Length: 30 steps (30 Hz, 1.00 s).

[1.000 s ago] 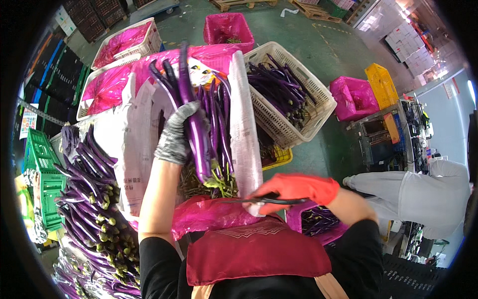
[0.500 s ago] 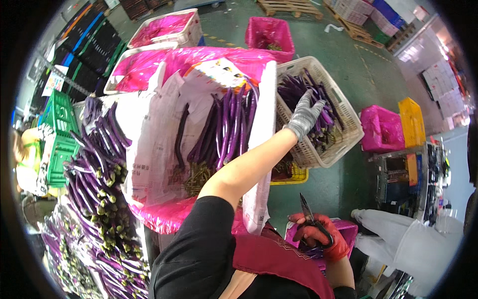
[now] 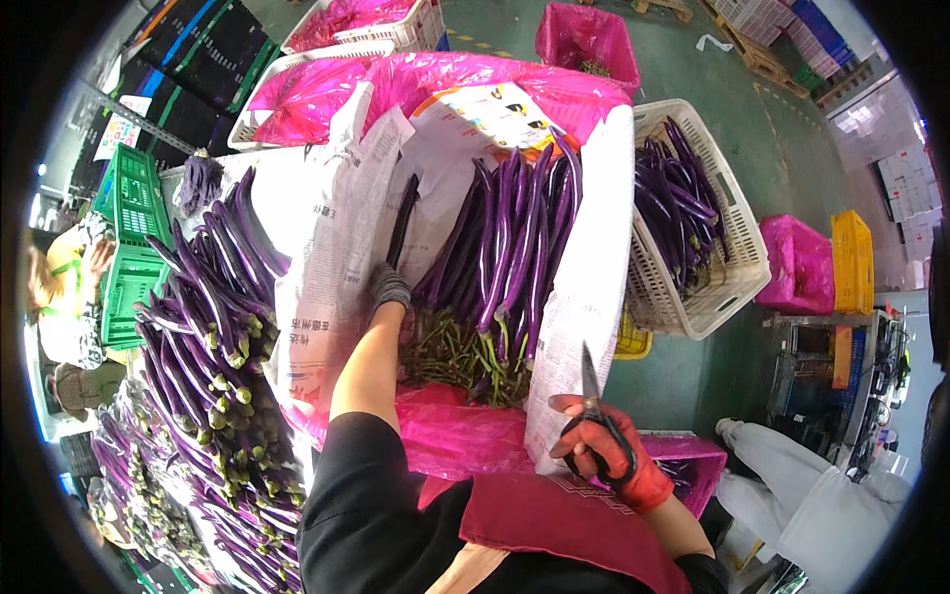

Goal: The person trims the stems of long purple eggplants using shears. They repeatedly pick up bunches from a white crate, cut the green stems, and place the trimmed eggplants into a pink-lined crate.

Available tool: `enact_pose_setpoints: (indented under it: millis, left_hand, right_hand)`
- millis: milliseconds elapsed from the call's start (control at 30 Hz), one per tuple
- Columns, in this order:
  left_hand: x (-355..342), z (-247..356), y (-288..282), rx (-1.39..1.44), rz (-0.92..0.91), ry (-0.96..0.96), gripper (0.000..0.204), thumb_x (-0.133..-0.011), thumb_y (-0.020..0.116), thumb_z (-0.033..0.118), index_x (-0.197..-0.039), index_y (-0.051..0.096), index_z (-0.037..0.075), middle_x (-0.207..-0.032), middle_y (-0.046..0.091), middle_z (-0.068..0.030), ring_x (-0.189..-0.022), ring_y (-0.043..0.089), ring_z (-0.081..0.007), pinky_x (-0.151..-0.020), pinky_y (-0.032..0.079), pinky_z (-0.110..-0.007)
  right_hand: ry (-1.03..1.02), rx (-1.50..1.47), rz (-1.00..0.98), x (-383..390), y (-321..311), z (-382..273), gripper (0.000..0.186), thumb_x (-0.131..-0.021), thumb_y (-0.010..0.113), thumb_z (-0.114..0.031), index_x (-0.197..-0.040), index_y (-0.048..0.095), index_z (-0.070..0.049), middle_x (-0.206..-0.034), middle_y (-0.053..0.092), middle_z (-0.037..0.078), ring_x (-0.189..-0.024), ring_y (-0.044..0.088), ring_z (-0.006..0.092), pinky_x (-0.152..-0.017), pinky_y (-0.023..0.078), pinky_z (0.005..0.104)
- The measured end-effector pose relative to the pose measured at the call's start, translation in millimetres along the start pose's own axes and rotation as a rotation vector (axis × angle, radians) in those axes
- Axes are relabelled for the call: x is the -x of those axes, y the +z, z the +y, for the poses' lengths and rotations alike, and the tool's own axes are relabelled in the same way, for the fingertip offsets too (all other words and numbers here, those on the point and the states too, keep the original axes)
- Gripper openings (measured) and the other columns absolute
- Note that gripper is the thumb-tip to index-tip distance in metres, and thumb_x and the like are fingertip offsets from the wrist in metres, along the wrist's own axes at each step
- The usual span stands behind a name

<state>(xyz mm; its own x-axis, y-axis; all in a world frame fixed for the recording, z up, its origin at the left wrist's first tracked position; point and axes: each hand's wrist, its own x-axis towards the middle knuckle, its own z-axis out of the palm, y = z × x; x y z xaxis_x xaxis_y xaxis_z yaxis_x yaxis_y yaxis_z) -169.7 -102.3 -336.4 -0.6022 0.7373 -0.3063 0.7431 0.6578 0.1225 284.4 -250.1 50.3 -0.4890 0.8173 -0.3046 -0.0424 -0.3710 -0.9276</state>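
Observation:
My left hand (image 3: 389, 287), in a grey knit glove, is closed on the lower end of a dark eggplant (image 3: 402, 223) at the left inside the paper-lined box (image 3: 609, 198). More long purple eggplants (image 3: 510, 238) lie beside it, with green stem trimmings (image 3: 440, 351) below them. My right hand (image 3: 618, 460), in a red glove, holds black-handled scissors (image 3: 592, 386) with the blades pointing up, at the box's near right corner.
A white crate (image 3: 742, 282) of eggplants stands right, a heap of eggplants (image 3: 218, 346) left beside green crates (image 3: 134, 257). Pink-lined bins (image 3: 797, 267) and yellow crates (image 3: 851, 262) stand around. A person (image 3: 59, 297) is at far left; white-clothed legs (image 3: 802, 495) show lower right.
My left hand has left the white crate at right and moved down and left into the paper-lined box. The scissors in my right hand have shifted slightly up and left.

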Motion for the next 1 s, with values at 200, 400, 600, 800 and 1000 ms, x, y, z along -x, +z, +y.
enact_pose_setpoints:
  millis: [200,400,600,800,1000]
  left_hand:
    - [73.4,86.2,-100.9,0.121,-0.129,-0.101,0.038,-0.075,0.061,0.022,-0.104,0.06,-0.004,-0.105,0.06,-0.0258,-0.104,0.056,-0.0388,-0.087,0.046,-0.041]
    - [74.5,126.5,-113.5,0.542,-0.181,0.205,0.064,-0.067,0.071,0.032,-0.118,0.052,-0.001,-0.111,0.056,-0.0285,-0.105,0.054,-0.0402,-0.093,0.042,-0.041]
    - [110.1,169.8,-106.5,0.14,-0.211,0.222,0.076,-0.065,0.072,0.031,-0.13,0.041,0.006,-0.121,0.051,-0.0218,-0.115,0.049,-0.0333,-0.1,0.038,-0.04]
    - [48.7,148.8,-75.1,0.261,-0.665,0.119,0.07,-0.06,0.077,0.039,-0.113,0.058,-0.002,-0.119,0.056,-0.0199,-0.111,0.054,-0.032,-0.094,0.043,-0.038]
    - [76.1,164.0,-88.9,0.332,-0.571,0.149,0.066,-0.059,0.078,0.034,-0.112,0.06,-0.001,-0.117,0.058,-0.0195,-0.111,0.054,-0.0324,-0.091,0.044,-0.038]
  right_hand:
    - [0.18,-0.306,0.199,-1.9,11.3,-10.9,0.032,-0.092,0.049,-0.023,-0.118,0.049,-0.004,-0.072,0.065,0.016,-0.045,0.04,0.0056,-0.046,0.034,0.0205]
    - [0.229,-0.359,0.25,-2.0,16.3,-11.1,0.031,-0.091,0.05,-0.024,-0.116,0.051,-0.005,-0.073,0.065,0.017,-0.045,0.042,0.006,-0.046,0.035,0.0204]
    - [0.183,-0.264,0.299,-4.6,21.1,-11.8,0.032,-0.09,0.05,-0.025,-0.115,0.051,-0.005,-0.072,0.064,0.017,-0.044,0.042,0.0058,-0.044,0.034,0.0203]
    - [0.206,-0.418,0.228,0.6,10.0,-4.7,0.025,-0.092,0.046,-0.012,-0.115,0.051,-0.005,-0.118,0.052,0.017,-0.069,0.062,0.0156,-0.052,0.043,0.0208]
    - [0.033,-0.219,0.178,-0.3,8.7,4.9,0.023,-0.092,0.047,-0.011,-0.115,0.052,-0.007,-0.128,0.049,0.014,-0.076,0.065,0.0168,-0.053,0.043,0.0195]
